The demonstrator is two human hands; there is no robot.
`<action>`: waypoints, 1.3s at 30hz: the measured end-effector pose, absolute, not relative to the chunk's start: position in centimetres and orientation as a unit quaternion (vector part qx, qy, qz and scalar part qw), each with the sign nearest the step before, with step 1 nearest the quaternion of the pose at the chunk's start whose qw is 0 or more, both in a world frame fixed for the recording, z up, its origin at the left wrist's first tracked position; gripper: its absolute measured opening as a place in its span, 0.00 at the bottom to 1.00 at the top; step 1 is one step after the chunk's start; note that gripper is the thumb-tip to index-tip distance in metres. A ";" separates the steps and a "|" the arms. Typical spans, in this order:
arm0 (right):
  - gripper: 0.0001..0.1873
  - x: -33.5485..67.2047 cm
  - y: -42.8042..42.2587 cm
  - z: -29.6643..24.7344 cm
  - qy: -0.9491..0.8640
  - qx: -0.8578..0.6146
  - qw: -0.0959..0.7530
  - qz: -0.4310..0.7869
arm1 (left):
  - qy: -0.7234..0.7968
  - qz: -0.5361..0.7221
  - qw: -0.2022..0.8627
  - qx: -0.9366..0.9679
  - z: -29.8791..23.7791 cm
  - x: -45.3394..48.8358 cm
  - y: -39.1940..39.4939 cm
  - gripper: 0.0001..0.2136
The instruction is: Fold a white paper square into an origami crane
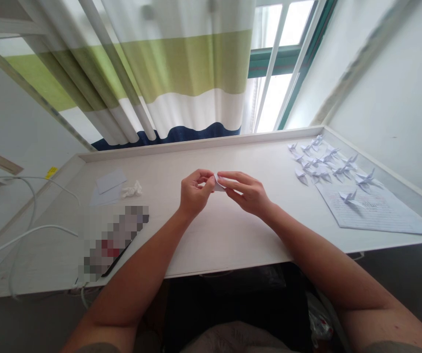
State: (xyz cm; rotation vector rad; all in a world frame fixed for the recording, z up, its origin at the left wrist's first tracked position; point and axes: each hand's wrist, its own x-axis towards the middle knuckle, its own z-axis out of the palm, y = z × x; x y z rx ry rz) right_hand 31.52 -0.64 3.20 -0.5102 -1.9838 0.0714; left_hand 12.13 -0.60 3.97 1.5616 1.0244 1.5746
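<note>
A small folded piece of white paper (218, 184) is held between my two hands above the middle of the white desk. My left hand (196, 190) pinches its left side between thumb and fingers. On its right side, the fingers of my right hand (245, 190) press against the paper, thumb partly hidden. Several white folded paper cranes (321, 162) stand at the right of the desk. One crane (349, 197) sits apart from that group on a lined, written sheet (387, 215).
Flat paper pieces (110, 184) and crumpled white tissue (133, 189) lie at the left. Nearer me is a dark-edged, blurred-out device (117, 242). White cables (30, 235) cross the left end. A raised rim (203, 140) runs along the desk's back, below a striped curtain (196, 63).
</note>
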 end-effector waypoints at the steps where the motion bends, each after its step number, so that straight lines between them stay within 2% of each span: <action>1: 0.22 31.6 -0.6 3.2 -0.830 -0.207 0.517 0.010 | 0.391 0.612 0.338 0.598 4.0 12.2 -0.7 0.08; 5: 0.26 31.7 -0.6 3.2 -0.829 -0.198 0.520 -0.051 | 0.376 0.622 0.291 0.622 4.2 12.1 -1.1 0.08; 10: 0.23 31.7 -0.9 3.7 -0.830 -0.196 0.517 -0.070 | 0.364 0.610 0.221 0.668 4.4 11.7 -1.2 0.08; 15: 0.20 31.6 -1.1 3.7 -0.832 -0.213 0.510 -0.057 | 0.366 0.611 0.202 0.673 4.7 11.6 -1.2 0.06; 21: 0.20 31.1 -1.2 3.3 -0.830 -0.192 0.518 -0.071 | 0.358 0.617 0.163 0.682 4.7 11.8 -1.2 0.08; 30: 0.12 30.5 -1.6 3.9 -0.789 -0.240 0.549 -0.136 | 0.338 0.593 0.147 0.716 4.3 12.3 -1.6 0.07; 35: 0.06 30.6 -2.0 4.1 -0.796 -0.259 0.524 -0.160 | 0.376 0.601 0.201 0.676 4.4 12.8 -1.9 0.05; 39: 0.07 30.4 -2.3 4.0 -0.789 -0.239 0.535 -0.185 | 0.380 0.608 0.235 0.657 4.6 13.1 -2.2 0.06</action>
